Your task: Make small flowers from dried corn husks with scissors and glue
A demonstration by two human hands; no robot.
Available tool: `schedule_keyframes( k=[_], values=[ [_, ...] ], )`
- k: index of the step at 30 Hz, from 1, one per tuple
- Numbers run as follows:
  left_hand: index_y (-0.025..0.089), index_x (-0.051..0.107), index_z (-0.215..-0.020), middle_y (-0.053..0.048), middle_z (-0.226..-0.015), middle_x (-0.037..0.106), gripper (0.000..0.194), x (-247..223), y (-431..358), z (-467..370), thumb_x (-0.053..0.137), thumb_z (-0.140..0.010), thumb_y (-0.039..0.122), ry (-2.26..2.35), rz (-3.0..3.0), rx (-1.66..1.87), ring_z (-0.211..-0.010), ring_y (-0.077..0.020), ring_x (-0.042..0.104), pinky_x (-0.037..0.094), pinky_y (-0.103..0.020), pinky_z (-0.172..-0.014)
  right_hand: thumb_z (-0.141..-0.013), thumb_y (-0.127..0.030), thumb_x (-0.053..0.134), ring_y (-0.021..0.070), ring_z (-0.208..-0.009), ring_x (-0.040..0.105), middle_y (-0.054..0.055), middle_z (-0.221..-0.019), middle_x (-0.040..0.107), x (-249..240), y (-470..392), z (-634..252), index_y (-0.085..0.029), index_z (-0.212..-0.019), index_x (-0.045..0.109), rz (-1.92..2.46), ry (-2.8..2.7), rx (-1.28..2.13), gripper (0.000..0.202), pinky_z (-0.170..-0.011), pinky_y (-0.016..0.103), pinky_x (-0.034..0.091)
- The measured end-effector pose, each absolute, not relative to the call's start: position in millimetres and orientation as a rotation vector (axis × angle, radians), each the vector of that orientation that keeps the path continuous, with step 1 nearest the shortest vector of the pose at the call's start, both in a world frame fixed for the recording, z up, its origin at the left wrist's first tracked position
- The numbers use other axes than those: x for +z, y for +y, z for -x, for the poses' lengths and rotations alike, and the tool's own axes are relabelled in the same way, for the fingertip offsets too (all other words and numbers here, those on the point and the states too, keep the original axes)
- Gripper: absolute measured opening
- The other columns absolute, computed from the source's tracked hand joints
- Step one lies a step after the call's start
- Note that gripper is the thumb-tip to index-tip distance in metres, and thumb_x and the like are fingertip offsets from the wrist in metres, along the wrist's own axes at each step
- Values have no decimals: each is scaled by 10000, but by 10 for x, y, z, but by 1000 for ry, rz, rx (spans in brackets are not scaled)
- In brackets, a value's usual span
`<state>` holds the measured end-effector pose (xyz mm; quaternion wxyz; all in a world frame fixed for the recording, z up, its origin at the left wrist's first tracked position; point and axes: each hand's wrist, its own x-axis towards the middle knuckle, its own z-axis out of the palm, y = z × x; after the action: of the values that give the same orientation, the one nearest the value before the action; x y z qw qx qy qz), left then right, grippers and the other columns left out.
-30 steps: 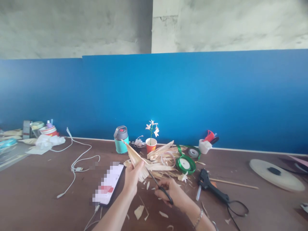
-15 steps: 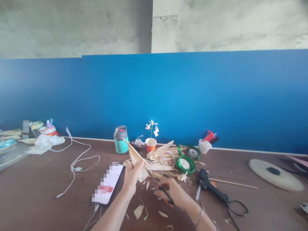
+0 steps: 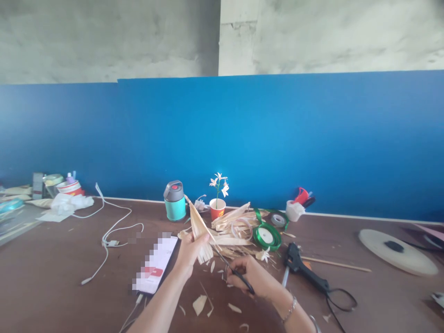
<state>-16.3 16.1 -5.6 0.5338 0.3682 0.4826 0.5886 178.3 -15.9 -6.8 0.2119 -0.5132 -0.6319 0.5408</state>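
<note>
My left hand [image 3: 188,253] pinches a pale, dried corn husk [image 3: 198,225], its narrow tip pointing up and its wide end fanning out below my thumb. In my right hand [image 3: 250,276] is a pair of black-handled scissors [image 3: 238,274], fingers closed around the handles. The blades point up and left and reach the husk's right edge; whether they are open there I cannot tell. Behind my hands lies a pile of husks [image 3: 231,219]. A small white flower [image 3: 263,255] and husk scraps [image 3: 200,305] are on the table near my right hand.
A phone [image 3: 156,266] lies left of my left arm, cabled at its lower end. Green ribbon [image 3: 274,238] and a black glue gun [image 3: 305,268] with its cord are to the right. At the back stand a teal flask [image 3: 175,203] and a paper cup [image 3: 218,210] holding a flower stem.
The husk has turned more upright, its tip shifting right. My right hand and the scissors have moved slightly right and down. The other things stay in place.
</note>
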Motion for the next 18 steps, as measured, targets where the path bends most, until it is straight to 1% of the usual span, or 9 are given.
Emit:
schedule_keyframes(
  k=[6,12,18],
  values=[
    [96,708,-792,-63,-663,706,328,-81,174,176,775,-588,345,1149,-908,1392,-586,-188,635,466,-254,-544,-685,-265,640,49,-326,381,-48,-460,497,-63,-154,-1795,-141,-719,645,1410,-1775,1499,129,-294,146,278],
    [102,707,-781,-47,-637,693,313,-62,169,164,774,-586,337,1156,-915,1380,-576,-181,626,458,-250,-541,-676,-251,656,42,-326,379,-56,-475,501,-6,-178,-1775,-142,-721,649,1467,-1737,1497,118,-307,149,277],
    [95,710,-775,-56,-630,692,335,-65,171,158,786,-566,346,1173,-915,1370,-574,-194,632,460,-260,-542,-684,-260,662,40,-319,379,-58,-456,500,-69,-147,-1820,-136,-745,670,1445,-1804,1486,138,-301,139,278]
  ],
)
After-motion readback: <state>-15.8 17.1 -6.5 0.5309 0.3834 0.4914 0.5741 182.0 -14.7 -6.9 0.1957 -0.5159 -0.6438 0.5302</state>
